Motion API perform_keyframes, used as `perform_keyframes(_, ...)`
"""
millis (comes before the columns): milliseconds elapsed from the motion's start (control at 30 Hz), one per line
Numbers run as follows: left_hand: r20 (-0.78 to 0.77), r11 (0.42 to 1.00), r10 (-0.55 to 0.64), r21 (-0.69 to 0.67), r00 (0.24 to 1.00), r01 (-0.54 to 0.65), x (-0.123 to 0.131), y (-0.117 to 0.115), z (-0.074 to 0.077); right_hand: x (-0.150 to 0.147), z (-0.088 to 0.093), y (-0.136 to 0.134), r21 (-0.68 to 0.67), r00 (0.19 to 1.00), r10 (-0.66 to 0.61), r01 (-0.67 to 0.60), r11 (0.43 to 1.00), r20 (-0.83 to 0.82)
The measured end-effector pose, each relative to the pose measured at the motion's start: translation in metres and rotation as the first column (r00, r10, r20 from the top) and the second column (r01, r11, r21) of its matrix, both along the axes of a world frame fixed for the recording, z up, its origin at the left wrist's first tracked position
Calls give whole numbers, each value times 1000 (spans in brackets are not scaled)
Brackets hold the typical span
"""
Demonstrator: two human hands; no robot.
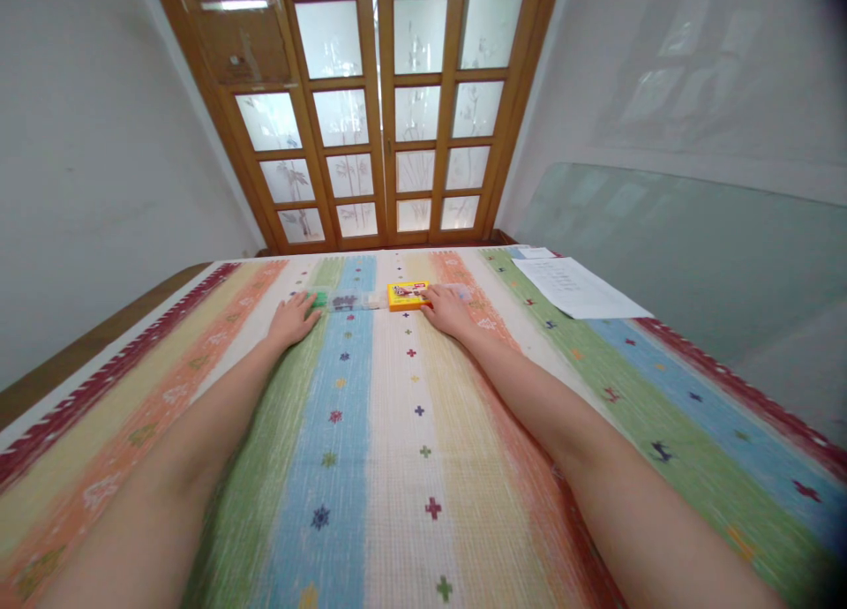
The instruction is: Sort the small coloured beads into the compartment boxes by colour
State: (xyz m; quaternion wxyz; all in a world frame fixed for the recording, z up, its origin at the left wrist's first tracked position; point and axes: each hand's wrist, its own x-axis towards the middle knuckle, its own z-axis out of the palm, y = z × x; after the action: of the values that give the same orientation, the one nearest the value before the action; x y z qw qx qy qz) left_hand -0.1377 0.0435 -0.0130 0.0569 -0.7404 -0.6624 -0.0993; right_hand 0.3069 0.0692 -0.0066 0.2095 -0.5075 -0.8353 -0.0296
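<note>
At the far part of the table, a row of small items runs between my two hands. My left hand [293, 319] lies at the row's left end, fingers stretched out and apart, touching a small green item [318, 299]. Beside that are a clear pack with dark pieces [345, 303] and a small pale beige item [377, 301]. To the right sits a flat yellow box [405, 296] with a printed picture on top. My right hand [447, 309] rests at its right end, fingers extended onto the edge. Something clear [461, 289] shows partly behind that hand.
A striped, patterned cloth [390, 432] covers the table. White printed sheets [575, 288] lie at the far right, near a pale green panel [688, 256] along the wall. Wooden doors with glass panes [384, 115] stand beyond the far edge.
</note>
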Motion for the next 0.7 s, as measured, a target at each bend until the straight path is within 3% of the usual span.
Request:
perform_keyframes(433, 43, 978, 135, 155, 990, -140, 46, 1, 3, 0, -2, 8, 21, 999, -44, 44, 999, 6)
perform_keyframes(567, 47, 979, 121, 162, 992, -127, 47, 7, 7, 0, -5, 10, 22, 996, -82, 82, 996, 27)
perform_keyframes(700, 65, 980, 84, 175, 994, -95, 40, 10, 7, 7, -7, 16, 3, 999, -12, 12, 1000, 41)
